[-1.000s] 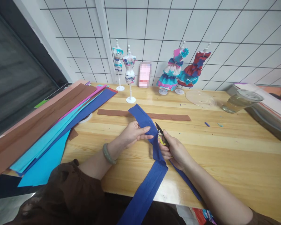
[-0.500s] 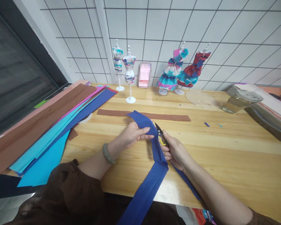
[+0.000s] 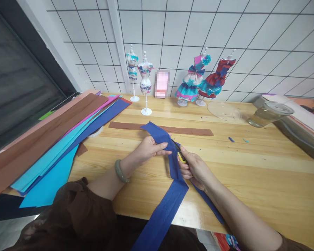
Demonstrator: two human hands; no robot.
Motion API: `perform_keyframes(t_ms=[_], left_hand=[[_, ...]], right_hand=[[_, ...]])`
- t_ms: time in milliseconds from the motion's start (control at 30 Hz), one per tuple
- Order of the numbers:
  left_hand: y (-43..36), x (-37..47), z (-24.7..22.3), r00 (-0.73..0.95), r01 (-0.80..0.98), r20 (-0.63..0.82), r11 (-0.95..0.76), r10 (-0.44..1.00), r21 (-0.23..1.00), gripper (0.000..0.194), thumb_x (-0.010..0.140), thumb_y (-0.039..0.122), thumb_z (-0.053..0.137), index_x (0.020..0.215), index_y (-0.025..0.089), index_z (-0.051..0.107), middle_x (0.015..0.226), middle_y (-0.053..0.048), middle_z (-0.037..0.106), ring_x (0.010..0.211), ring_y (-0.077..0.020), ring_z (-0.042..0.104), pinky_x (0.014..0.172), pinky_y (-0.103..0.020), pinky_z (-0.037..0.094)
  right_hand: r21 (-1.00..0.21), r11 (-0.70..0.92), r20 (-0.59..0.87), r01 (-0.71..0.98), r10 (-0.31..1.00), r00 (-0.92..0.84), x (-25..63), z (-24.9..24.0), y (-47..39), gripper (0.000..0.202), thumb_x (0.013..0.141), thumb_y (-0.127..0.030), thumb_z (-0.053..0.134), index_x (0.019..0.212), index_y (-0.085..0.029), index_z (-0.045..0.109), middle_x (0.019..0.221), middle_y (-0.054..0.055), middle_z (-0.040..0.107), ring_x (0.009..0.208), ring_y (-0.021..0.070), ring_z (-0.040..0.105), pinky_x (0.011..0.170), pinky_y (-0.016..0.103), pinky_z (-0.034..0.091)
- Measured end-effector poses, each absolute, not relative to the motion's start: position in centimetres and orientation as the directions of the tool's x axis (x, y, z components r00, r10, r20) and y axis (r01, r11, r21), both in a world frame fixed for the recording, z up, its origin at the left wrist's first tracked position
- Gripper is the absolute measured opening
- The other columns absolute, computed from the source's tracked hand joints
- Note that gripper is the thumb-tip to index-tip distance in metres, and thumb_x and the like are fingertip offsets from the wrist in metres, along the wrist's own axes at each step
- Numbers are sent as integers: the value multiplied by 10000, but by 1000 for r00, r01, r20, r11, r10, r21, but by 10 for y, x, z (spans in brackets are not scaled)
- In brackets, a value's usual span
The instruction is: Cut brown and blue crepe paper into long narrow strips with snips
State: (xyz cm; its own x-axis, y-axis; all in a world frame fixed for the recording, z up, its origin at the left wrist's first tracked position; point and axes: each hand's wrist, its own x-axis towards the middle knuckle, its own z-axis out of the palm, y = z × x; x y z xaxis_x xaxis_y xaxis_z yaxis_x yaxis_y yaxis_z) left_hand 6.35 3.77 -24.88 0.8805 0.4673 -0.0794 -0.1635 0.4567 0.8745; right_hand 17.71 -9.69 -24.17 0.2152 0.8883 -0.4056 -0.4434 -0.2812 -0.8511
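My left hand (image 3: 152,149) pinches a long blue crepe paper strip (image 3: 162,209) near its upper end, thumb on top. The strip folds in the middle and hangs over the table's front edge toward my lap. My right hand (image 3: 196,165) grips small black scissors with a yellow part (image 3: 181,158). Their blades lie at the strip's right edge, partly hidden by the paper. Under my right forearm runs another length of blue paper (image 3: 209,204). Behind my hands a narrow brown paper strip (image 3: 189,130) lies flat on the table.
Coloured paper sheets (image 3: 49,139) are piled at the left. Two bare-stand mannequins (image 3: 146,78) and two small dressed ones (image 3: 193,82), (image 3: 217,78) stand along the tiled wall. A cup of liquid (image 3: 269,114) is at the right, near a clear disc (image 3: 223,111) and paper scraps (image 3: 231,139).
The scissor blades, raised and visible above the paper before, now meet the strip's edge and are partly covered. A small flap of blue shows beyond them. My left hand has barely moved.
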Motion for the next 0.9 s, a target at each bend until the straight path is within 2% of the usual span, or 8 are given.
perform_keyframes(t_ms=[167,367,533,900], left_hand=[[39,62,-243,868,-141,-114,460,483,877,411,669,222,716,1054,158,587,947,-68,657,853,-189,628,675,-298,557],[47,61,-239,833,-133,-147,450,534,883,258,726,278,664,906,98,620,935,-103,661,713,-143,634,511,-186,530],[49,61,-243,821,-171,-122,445,557,879,230,712,262,680,875,105,638,916,-90,671,789,-156,632,599,-204,545],[44,63,-248,845,-189,-110,485,523,854,220,698,266,692,861,122,657,917,-65,677,846,-172,629,735,-302,542]], right_hand=[[-885,-281,-389,-371,884,259,176,-245,-96,431,768,-595,482,660,-180,447,411,-110,225,334,24,138,328,162,114],[-930,-265,-336,-255,894,297,175,-249,-96,436,753,-607,493,665,-183,445,411,-108,228,334,32,165,327,171,135],[-908,-289,-374,-303,885,278,175,-248,-96,434,753,-602,498,652,-187,423,429,-112,211,342,27,134,328,167,111],[-862,-277,-387,-424,900,199,176,-248,-97,438,792,-592,453,681,-169,477,431,-112,206,350,22,103,330,156,106]])
